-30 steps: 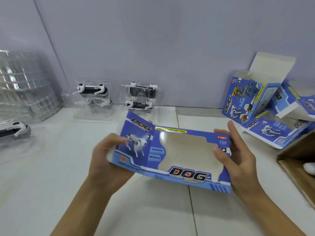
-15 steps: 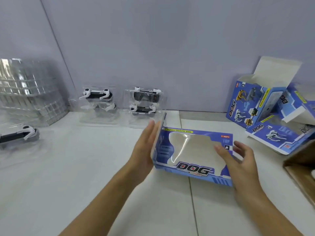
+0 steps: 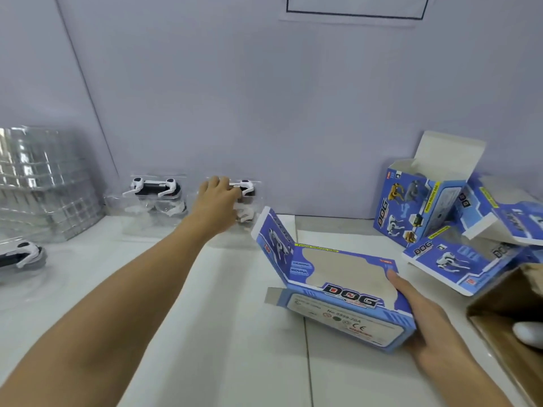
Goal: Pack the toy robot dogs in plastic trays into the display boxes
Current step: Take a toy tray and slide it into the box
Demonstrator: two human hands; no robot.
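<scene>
With the right hand (image 3: 423,321) holding the box (image 3: 338,286) steady, the left hand (image 3: 216,198), curled on the tray (image 3: 249,201), should lift it level.

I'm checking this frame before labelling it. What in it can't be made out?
- Head view: left hand covers the tray, so its grip is unclear.
- Brown carton: cut off by the right edge; white object inside unidentifiable.
- Display box base print: too blurred.

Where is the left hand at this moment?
In the head view, the left hand is stretched to the back of the table, on the right-hand toy dog tray against the wall, just behind the open box.
</scene>
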